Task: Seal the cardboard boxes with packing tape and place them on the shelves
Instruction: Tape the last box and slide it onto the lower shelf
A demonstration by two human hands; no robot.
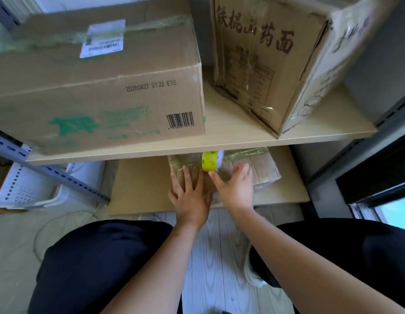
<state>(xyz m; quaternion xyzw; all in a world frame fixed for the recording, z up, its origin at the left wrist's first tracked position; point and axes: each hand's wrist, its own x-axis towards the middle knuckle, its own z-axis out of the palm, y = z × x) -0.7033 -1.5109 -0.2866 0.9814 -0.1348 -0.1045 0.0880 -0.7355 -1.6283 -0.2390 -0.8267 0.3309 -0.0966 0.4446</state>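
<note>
A small cardboard box [262, 168] wrapped in clear tape lies on the lower shelf [142, 189], partly hidden under the upper shelf board. A yellow-green roll of packing tape [209, 163] stands on top of it. My left hand [190, 193] rests flat on the box's near left side, fingers spread. My right hand [236, 184] lies spread on the box just right of the roll, its thumb touching the roll's base. Neither hand grips anything.
On the upper shelf [231, 134] sit a large taped box with green print [95, 87] at left and a tall box with brown characters [265, 60] at right. A white perforated basket [31, 186] stands on the floor at left. My knees frame the pale plank floor.
</note>
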